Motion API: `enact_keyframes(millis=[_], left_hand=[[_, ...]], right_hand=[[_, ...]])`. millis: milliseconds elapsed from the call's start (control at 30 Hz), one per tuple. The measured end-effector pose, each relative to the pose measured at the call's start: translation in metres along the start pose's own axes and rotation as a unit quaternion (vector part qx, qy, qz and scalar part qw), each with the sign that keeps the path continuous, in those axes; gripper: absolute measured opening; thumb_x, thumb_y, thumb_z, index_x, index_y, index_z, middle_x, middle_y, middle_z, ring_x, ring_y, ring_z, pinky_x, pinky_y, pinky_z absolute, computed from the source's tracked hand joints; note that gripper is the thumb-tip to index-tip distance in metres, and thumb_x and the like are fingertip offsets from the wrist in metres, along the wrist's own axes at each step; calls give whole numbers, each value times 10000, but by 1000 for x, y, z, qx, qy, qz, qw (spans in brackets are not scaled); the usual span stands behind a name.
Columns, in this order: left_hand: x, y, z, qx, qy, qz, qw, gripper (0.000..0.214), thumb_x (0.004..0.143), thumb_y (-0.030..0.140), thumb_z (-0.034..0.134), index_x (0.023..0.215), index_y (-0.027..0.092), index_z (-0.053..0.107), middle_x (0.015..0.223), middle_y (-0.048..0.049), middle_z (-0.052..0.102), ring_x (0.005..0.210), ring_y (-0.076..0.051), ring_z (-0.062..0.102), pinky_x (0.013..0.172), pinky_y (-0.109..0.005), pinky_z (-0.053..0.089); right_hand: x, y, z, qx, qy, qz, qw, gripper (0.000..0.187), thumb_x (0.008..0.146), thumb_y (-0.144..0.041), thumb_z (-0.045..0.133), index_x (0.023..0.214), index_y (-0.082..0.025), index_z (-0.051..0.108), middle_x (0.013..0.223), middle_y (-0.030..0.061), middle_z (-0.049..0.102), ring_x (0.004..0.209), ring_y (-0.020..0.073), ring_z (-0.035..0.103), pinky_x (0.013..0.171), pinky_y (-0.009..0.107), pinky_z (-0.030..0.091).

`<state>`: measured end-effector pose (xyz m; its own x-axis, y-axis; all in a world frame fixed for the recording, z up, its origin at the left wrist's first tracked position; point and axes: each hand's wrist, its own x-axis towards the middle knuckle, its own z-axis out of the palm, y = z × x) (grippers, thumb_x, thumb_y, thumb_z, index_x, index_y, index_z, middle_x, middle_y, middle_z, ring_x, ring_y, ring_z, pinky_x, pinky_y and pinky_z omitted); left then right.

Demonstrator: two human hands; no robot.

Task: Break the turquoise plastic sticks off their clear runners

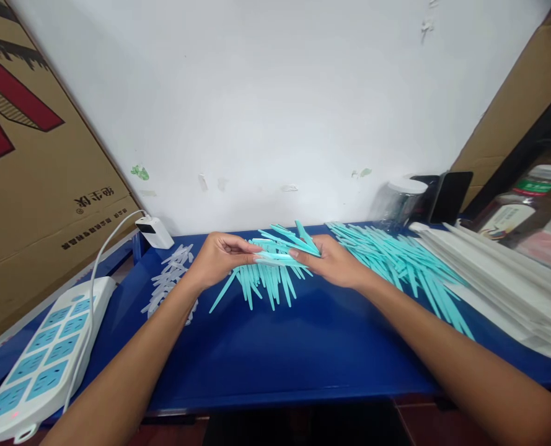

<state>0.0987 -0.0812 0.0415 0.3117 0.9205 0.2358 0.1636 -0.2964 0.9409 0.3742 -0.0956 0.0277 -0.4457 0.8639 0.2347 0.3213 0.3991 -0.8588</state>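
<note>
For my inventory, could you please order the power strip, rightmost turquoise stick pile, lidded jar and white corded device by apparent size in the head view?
Power strip and rightmost turquoise stick pile: too alike to rank
Lidded jar
White corded device

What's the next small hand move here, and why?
Probably even up the turquoise strips in the right hand, using the left hand: they splay at different angles, and the left fingertips are close by. The loose pile beneath can likely wait while both hands are at the bunch.
</note>
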Motion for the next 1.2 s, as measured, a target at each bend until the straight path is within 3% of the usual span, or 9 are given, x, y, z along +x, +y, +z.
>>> enact_keyframes(millis=[133, 267, 400, 500, 600, 800, 1033, 1200], left_hand=[[2, 2, -7, 26, -23, 13, 999, 295, 683, 353, 942, 905, 179, 855, 921, -107, 832, 836, -243, 786, 747, -333, 642], [8, -2, -38, 123, -116, -20, 985, 442, 724, 421, 910, 1116, 232, 837, 1012, -106, 823, 871, -253, 767, 718, -338, 622], [15, -21, -76, 319, -97, -36, 942, 366, 651, 474, 919, 929, 243, 860, 815, -80, 776, 733, -221, 691, 615, -293, 532], [17, -35, -88, 377, -112, -57, 918, 363, 581, 474, 934, 870, 265, 863, 850, -77, 756, 777, -228, 664, 634, -285, 498], [18, -42, -88, 381, -143, -61, 911, 324, 610, 492, 906, 841, 268, 863, 882, -79, 747, 814, -232, 645, 675, -287, 483], [16, -41, -86, 392, -169, -104, 898, 343, 667, 562, 861, 753, 233, 811, 779, -67, 755, 702, -217, 650, 611, -284, 448], [13, -11, -60, 220, -125, -25, 967, 368, 843, 546, 776, 965, 199, 782, 856, -87, 787, 800, -212, 720, 738, -308, 556], [11, -3, -38, 118, -68, -8, 991, 391, 838, 530, 806, 1008, 178, 804, 871, -101, 797, 802, -221, 751, 748, -326, 601]], right_hand=[[1, 1, 2, -3, 1, 6, 1000, 538, 943, -649, 619, 692, -196, 476, 608, -38, 454, 556, 108, 383, 547, 270, 276], [4, 6, 0, -22, 21, 26, 999, 569, 936, -686, 598, 678, -204, 438, 599, -40, 409, 556, 111, 355, 553, 277, 254], [7, 12, -8, -30, 26, 40, 998, 558, 929, -691, 599, 700, -212, 425, 612, -46, 376, 571, 116, 345, 560, 277, 263], [8, 13, -12, -49, 9, 44, 998, 530, 922, -668, 613, 712, -209, 451, 629, -42, 408, 581, 120, 363, 565, 277, 280], [7, 13, -11, -52, -9, 57, 997, 519, 918, -652, 623, 710, -210, 448, 634, -41, 424, 567, 116, 359, 553, 277, 271], [6, 12, -9, -11, -34, 78, 996, 527, 878, -667, 678, 730, -211, 458, 616, -47, 449, 553, 118, 403, 552, 272, 302], [4, 7, -9, 2, -67, 42, 997, 539, 925, -664, 626, 689, -207, 464, 584, -37, 496, 526, 116, 418, 559, 274, 317], [5, 9, -8, -3, -68, 37, 997, 575, 947, -672, 585, 638, -203, 463, 556, -30, 501, 515, 118, 424, 567, 279, 330]])
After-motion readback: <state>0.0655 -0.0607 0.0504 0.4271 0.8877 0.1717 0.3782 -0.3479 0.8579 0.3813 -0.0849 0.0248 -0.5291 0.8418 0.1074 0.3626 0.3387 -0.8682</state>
